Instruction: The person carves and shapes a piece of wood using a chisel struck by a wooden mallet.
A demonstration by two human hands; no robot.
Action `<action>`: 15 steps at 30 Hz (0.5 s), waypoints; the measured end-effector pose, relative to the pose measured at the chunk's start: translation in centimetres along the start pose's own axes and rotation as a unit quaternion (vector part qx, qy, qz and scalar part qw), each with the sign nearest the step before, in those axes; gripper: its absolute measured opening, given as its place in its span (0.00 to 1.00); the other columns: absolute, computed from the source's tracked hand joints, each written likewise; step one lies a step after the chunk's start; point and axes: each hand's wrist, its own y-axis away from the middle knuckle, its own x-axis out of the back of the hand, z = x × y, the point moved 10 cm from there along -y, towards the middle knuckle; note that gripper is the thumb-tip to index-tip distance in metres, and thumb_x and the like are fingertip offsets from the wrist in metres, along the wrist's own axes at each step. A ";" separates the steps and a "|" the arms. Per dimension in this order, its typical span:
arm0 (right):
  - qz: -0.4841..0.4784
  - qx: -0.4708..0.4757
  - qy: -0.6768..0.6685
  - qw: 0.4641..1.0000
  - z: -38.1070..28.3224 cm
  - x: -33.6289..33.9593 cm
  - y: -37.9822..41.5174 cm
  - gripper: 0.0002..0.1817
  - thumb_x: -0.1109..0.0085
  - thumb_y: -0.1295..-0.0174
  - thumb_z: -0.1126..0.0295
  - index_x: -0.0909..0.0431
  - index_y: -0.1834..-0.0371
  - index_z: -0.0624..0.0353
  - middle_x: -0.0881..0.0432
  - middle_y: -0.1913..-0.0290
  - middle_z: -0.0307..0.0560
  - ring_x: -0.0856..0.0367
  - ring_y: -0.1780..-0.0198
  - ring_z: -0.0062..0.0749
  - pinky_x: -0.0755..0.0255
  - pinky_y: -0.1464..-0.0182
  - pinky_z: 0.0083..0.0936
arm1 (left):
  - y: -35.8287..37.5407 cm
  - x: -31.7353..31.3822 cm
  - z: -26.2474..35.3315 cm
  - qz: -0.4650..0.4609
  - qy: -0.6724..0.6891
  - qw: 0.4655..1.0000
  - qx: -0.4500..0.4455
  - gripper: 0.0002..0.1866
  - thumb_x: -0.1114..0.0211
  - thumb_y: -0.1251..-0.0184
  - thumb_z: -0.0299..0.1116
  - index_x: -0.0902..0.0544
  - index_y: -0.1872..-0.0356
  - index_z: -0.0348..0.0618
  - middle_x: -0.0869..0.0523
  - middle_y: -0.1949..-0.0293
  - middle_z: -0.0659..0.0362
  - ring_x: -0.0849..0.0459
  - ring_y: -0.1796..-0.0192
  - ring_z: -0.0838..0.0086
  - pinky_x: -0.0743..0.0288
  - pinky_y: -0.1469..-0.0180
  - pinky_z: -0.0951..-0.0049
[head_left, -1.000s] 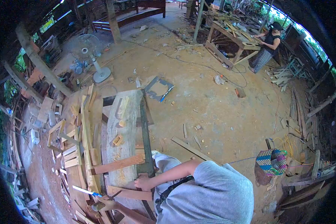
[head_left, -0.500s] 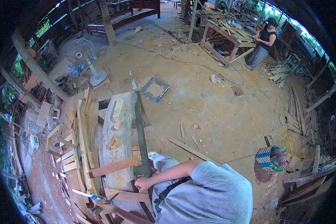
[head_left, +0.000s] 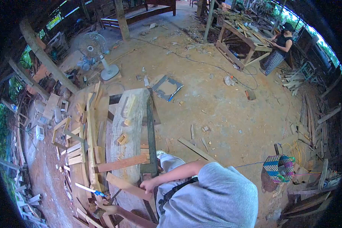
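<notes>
My right hand (head_left: 146, 186) grips the near end of a short reddish wooden plank (head_left: 124, 185), which lies slanted across the near end of the long pale workbench slab (head_left: 130, 125). At the bottom edge, my left hand (head_left: 103, 208) is closed around a small dark tool (head_left: 115, 196) that points toward the plank. A second reddish plank (head_left: 121, 163) lies crosswise on the slab just beyond. A blue-handled blade (head_left: 88, 189) rests to the left of my left hand. Small wood blocks (head_left: 122, 139) sit on the slab.
Stacked laths and offcuts (head_left: 83, 144) crowd the left of the bench. On the dirt floor are a standing fan (head_left: 102, 57), a grey frame (head_left: 165, 86) and a woven basket (head_left: 279, 166). Another person (head_left: 277, 47) works at a far table (head_left: 243, 38).
The plank in my right hand has swung from nearly level to slanted, with its far end raised up and left. My left hand stays low with the tool. The view shifted slightly.
</notes>
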 end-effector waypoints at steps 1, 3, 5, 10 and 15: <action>-0.002 -0.001 -0.001 1.000 -2.6 0.3 1.9 0.18 0.39 0.57 0.78 0.29 0.59 0.65 0.23 0.69 0.43 0.24 0.66 0.26 0.28 0.69 0.27 | -0.1 -0.3 0.8 -0.029 0.021 0.999 -0.033 0.14 0.48 0.37 0.35 0.32 0.82 0.43 0.38 0.83 0.66 0.38 0.81 0.82 0.34 0.81 0.78; 0.066 0.029 0.061 0.996 -6.7 2.6 4.6 0.16 0.41 0.55 0.76 0.29 0.60 0.64 0.23 0.68 0.43 0.25 0.66 0.25 0.29 0.66 0.27 | -0.2 -0.2 1.7 -0.011 0.015 1.000 0.015 0.14 0.48 0.37 0.34 0.32 0.82 0.44 0.38 0.83 0.66 0.37 0.81 0.82 0.33 0.81 0.79; 0.088 0.100 0.079 0.988 -8.6 4.3 5.7 0.16 0.42 0.53 0.75 0.29 0.59 0.64 0.23 0.68 0.43 0.25 0.65 0.26 0.29 0.64 0.27 | -0.4 0.0 1.5 0.006 0.008 0.998 0.064 0.14 0.48 0.37 0.34 0.32 0.82 0.44 0.38 0.83 0.66 0.36 0.80 0.82 0.33 0.80 0.79; 0.226 0.151 0.084 0.959 -13.4 10.3 12.3 0.19 0.50 0.41 0.66 0.33 0.49 0.62 0.24 0.59 0.47 0.26 0.58 0.27 0.32 0.55 0.26 | -0.2 -0.5 -3.3 -0.066 -0.073 0.978 0.184 0.12 0.43 0.42 0.38 0.30 0.80 0.44 0.35 0.86 0.66 0.35 0.84 0.80 0.38 0.83 0.81; 0.337 0.206 0.006 0.918 -16.1 13.7 18.9 0.22 0.49 0.40 0.66 0.37 0.44 0.64 0.28 0.50 0.44 0.31 0.49 0.24 0.36 0.48 0.21 | 3.0 1.9 -13.4 -0.100 -0.141 0.909 0.379 0.11 0.37 0.49 0.35 0.31 0.77 0.44 0.32 0.85 0.65 0.35 0.86 0.79 0.39 0.84 0.78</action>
